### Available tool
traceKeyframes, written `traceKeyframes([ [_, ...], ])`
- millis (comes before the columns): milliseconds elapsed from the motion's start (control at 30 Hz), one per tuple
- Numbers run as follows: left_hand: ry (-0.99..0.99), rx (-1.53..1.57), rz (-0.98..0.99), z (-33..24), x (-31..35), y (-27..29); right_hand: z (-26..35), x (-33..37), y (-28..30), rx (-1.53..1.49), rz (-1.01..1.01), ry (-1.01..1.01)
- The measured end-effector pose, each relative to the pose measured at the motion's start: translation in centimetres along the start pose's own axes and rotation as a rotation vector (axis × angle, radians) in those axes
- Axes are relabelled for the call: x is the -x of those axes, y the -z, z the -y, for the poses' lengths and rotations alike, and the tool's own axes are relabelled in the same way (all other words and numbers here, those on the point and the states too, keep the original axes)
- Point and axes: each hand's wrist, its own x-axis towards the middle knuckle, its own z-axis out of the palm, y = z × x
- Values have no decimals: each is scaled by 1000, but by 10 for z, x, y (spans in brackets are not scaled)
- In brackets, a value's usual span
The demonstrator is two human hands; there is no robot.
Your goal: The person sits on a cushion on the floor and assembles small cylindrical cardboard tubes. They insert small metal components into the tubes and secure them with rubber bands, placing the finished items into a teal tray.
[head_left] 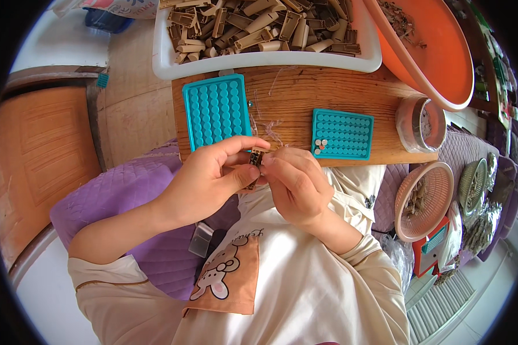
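Observation:
Between my two hands, just in front of the table's near edge, is a small tan plastic casing [258,150] with a dark inside. My left hand [204,175] grips it with thumb and fingers, holding it roughly upright. Thumb and index finger of my right hand [300,183] are pinched together against its right side. Whether they hold a smaller part is hidden. Beyond my left hand lies a teal tray [217,109] with rows of round wells. A smaller teal tray [351,135] rests beyond my right hand, with several small round silvery pieces [318,150] at its left corner.
A white bin [270,64] full of tan casings [262,23] stands at the table's far side. To its right is a large orange basin [437,57] with small parts. A plastic-lined round tub [407,123] sits at the right edge; a pink basket [403,221] is below it.

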Motion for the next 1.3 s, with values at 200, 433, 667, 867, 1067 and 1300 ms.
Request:
traceKeyframes([
  [200,56,27,14,-5,0,-1,1,4,-1,-21,8,-12],
  [433,58,-3,-21,5,-2,0,0,3,14,-54,170,-150],
  [667,117,28,-51,-2,1,-3,-39,25,60,-114,-77,-795],
  [867,171,-1,-29,-5,0,-3,-67,41,97,364,250,-800],
  [1067,226,-43,-4,-5,-1,-4,-69,40,86,482,431,-442],
  [1300,163,10,19,-3,1,-4,-64,35,78,403,314,-527],
])
